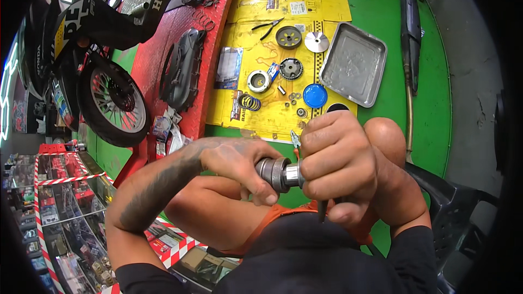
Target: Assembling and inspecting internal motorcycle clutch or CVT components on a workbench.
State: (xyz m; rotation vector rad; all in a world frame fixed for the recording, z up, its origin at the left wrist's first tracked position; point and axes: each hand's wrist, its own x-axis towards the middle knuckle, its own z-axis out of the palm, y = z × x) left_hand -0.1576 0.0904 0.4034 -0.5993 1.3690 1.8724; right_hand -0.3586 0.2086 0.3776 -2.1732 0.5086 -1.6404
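My left hand (242, 166) grips a round grey metal hub part (275, 173) from the left, fingers curled over it. My right hand (335, 160) is closed in a fist around the part's shiny metal shaft (292, 174) and a thin dark tool whose tip sticks out below the fist (321, 211). Both hands meet over my lap, above my knees. A pair of pliers with a green handle (295, 139) lies on the floor just beyond my hands.
Yellow flattened cardboard (256, 27) on the green floor carries several scooter drive parts: a pulley (288, 37), a shiny disc (316, 42), a spring (249, 102), a blue lid (315, 96), black pliers (267, 27). A metal tray (354, 64) lies right of them, an exhaust pipe (410, 38) farther right. A motorcycle (103, 49) stands left.
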